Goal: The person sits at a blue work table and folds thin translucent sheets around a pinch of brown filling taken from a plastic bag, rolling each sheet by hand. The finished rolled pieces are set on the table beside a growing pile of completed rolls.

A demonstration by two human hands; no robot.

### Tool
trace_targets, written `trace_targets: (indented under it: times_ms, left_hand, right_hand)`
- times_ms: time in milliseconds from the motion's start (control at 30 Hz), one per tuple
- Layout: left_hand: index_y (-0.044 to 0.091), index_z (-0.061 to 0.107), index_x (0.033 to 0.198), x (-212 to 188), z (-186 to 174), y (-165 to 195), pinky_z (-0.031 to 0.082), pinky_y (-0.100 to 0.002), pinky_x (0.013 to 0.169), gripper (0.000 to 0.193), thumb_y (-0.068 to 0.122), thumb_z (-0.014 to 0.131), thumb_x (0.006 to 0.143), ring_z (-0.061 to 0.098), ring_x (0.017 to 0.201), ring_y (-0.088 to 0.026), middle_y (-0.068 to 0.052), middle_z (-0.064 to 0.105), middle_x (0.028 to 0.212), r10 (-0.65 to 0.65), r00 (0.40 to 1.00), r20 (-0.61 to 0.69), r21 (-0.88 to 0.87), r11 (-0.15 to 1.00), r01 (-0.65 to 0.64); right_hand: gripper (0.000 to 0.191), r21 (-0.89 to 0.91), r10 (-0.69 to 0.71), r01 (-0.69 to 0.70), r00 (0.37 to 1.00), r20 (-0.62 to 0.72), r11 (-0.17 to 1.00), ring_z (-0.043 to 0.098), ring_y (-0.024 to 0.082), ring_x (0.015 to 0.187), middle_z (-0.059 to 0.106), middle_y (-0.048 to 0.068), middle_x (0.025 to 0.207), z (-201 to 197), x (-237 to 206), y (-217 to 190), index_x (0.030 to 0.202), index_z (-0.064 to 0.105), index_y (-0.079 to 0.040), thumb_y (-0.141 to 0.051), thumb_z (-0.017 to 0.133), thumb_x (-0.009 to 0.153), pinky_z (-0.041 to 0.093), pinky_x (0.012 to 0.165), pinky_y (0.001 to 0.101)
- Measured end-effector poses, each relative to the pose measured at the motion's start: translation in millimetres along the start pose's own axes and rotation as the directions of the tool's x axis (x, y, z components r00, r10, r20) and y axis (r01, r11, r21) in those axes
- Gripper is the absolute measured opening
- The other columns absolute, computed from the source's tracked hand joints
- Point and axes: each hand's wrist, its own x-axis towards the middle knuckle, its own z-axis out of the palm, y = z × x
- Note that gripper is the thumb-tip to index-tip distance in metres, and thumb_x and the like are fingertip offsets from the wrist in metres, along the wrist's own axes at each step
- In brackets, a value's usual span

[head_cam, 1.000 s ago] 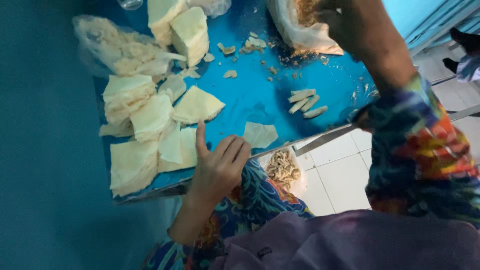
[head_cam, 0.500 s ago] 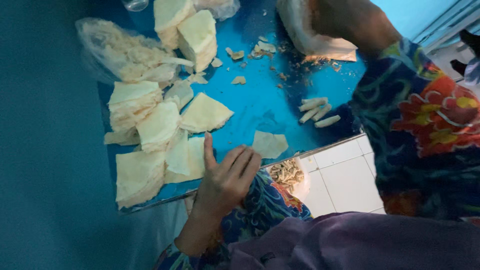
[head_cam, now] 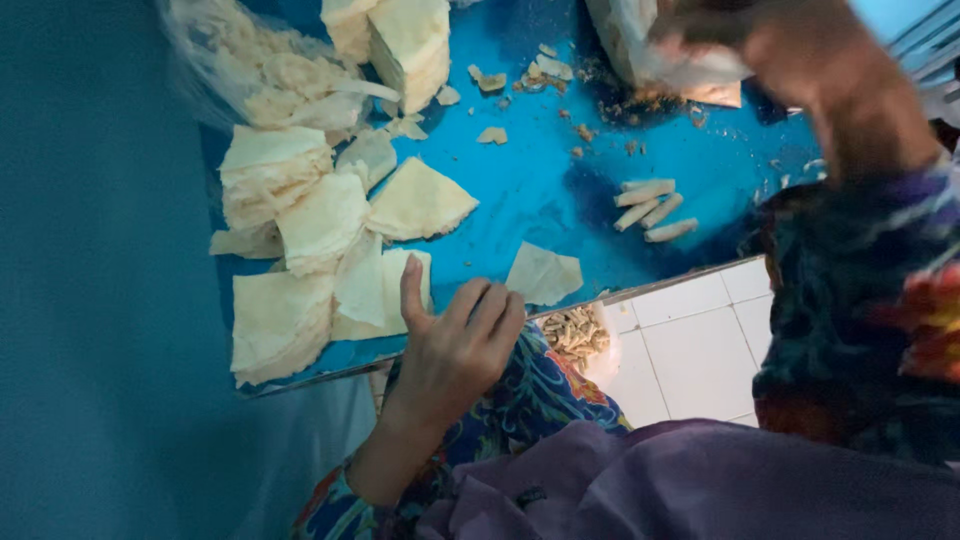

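- Head view: your left hand [head_cam: 455, 350] rests at the near edge of the blue bench [head_cam: 540, 190], fingers curled loosely and the thumb pointing up – it clasps nothing.
- The thumb tip touches a folded pale wrapper sheet [head_cam: 385, 290] lying at that edge; a single triangular wrapper sheet [head_cam: 543, 273] lies just beside your fingertips, apart from them as far as the view shows.
- Your right hand [head_cam: 720, 35] is up at the far right of the bench, blurred, at the mouth of a clear plastic bag [head_cam: 640, 55]; it seems to grip the bag's edge, but you cannot tell for certain through the blur.
- Brown crumbs [head_cam: 640, 105] are scattered on the bench just below that bag.
- Between your two hands lie four small rolled pieces [head_cam: 650, 208], side by side and touching – well apart from either hand.
- To the left, stacks of pale wrapper sheets [head_cam: 275, 175] overlap one another, with a lower stack [head_cam: 275, 325] at the bench's near corner.
- At the far edge stand two thick blocks of sheets [head_cam: 410, 40], and beside them a crumpled plastic bag of torn scraps [head_cam: 250, 60].
- Below the bench edge you see white floor tiles [head_cam: 690, 340] and a small heap of brownish pieces [head_cam: 572, 330] on them, next to your patterned sleeve [head_cam: 530, 400].
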Motion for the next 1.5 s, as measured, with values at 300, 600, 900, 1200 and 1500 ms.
trace_targets:
  times_ms: [300,600,900,1200,1500]
  left_hand:
    - [0.011,0.068,0.106,1,-6,7,0.023,-0.076,0.116,0.007,0.013,0.073,0.102,0.064,0.110,-0.015,-0.001,0.062,0.104,-0.032,0.999,0.011,0.022,0.999,0.031]
    - [0.012,0.069,0.106,-2,-7,7,0.023,-0.075,0.118,0.006,0.012,0.071,0.101,0.063,0.098,-0.015,0.001,0.056,0.094,-0.084,0.996,-0.016,0.039,0.996,0.084]
    - [0.011,0.069,0.108,0,-7,16,0.023,-0.074,0.119,0.008,0.012,0.073,0.101,0.062,0.094,-0.015,0.000,0.054,0.091,-0.146,0.988,-0.047,0.048,0.988,0.149]
    - [0.011,0.067,0.110,2,-7,27,0.019,-0.077,0.120,0.013,0.009,0.075,0.100,0.065,0.099,-0.014,0.002,0.064,0.100,-0.224,0.973,-0.058,-0.021,0.975,0.223]
    - [0.008,0.064,0.124,-3,-1,38,0.011,-0.080,0.119,0.028,0.000,0.068,0.098,0.069,0.112,-0.018,-0.002,0.072,0.118,-0.319,0.947,-0.024,-0.221,0.926,0.306]
  right_hand:
    - [0.049,0.211,-0.234,0.186,0.944,0.233,0.960,0.079,0.025,0.098,0.079,0.012,0.101,127,-87,-75,0.132,0.040,-0.001,-0.010,0.070,0.095,0.062,0.078,0.0330]
    - [0.072,-0.119,-0.542,0.542,0.840,0.032,0.832,0.071,0.032,0.106,0.074,0.014,0.119,136,-120,-61,0.153,0.034,0.001,0.009,0.065,0.088,0.060,0.084,0.0403]
    - [0.077,-0.117,-0.268,0.264,0.963,-0.017,0.957,0.072,0.031,0.091,0.071,0.018,0.111,129,-128,-65,0.159,0.025,0.000,0.008,0.065,0.093,0.060,0.074,0.0380]
    - [0.074,-0.300,-0.225,0.228,0.973,0.044,0.926,0.071,0.033,0.085,0.070,0.016,0.093,131,-122,-73,0.157,0.026,0.005,0.007,0.062,0.091,0.058,0.069,0.0432]
    - [0.076,-0.214,-0.208,0.227,0.972,0.110,0.950,0.071,0.036,0.087,0.067,0.024,0.108,119,-119,-87,0.158,0.023,0.001,0.008,0.059,0.092,0.058,0.068,0.0434]
